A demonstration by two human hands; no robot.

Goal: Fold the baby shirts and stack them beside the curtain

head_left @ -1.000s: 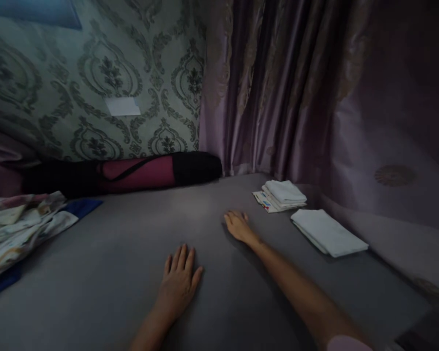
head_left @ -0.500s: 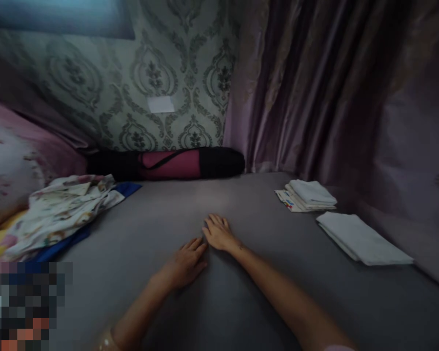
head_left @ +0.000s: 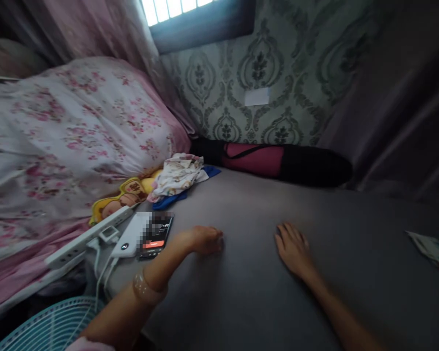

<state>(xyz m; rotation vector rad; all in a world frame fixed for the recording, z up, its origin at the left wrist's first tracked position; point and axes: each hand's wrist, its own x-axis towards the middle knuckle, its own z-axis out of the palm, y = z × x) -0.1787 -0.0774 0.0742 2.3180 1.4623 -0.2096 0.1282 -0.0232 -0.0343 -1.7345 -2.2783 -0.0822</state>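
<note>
My right hand (head_left: 292, 247) lies palm down on the grey sheet (head_left: 249, 292), fingers apart and holding nothing. To its left, my left hand (head_left: 206, 240) is raised a little over the sheet; its fingers are bent and blurred, and whether they are pressed together is unclear. A phone (head_left: 162, 234) with a lit, partly pixelated screen and a white power bank (head_left: 129, 236) lie left of my left hand. Beyond them is a crumpled heap of printed cloth (head_left: 179, 175) with blue cloth (head_left: 168, 201) under it.
A white power strip (head_left: 84, 239) with plugs and cables runs along the left edge, above a blue basket (head_left: 51, 324). A black and pink long bag (head_left: 256, 160) lies against the wall. Folded cloth (head_left: 429, 251) sits at the far right.
The view has turned left, bringing the phone, power bank and basket into sight. My hands, close together before, are now apart, and the left one has lifted and curled.
</note>
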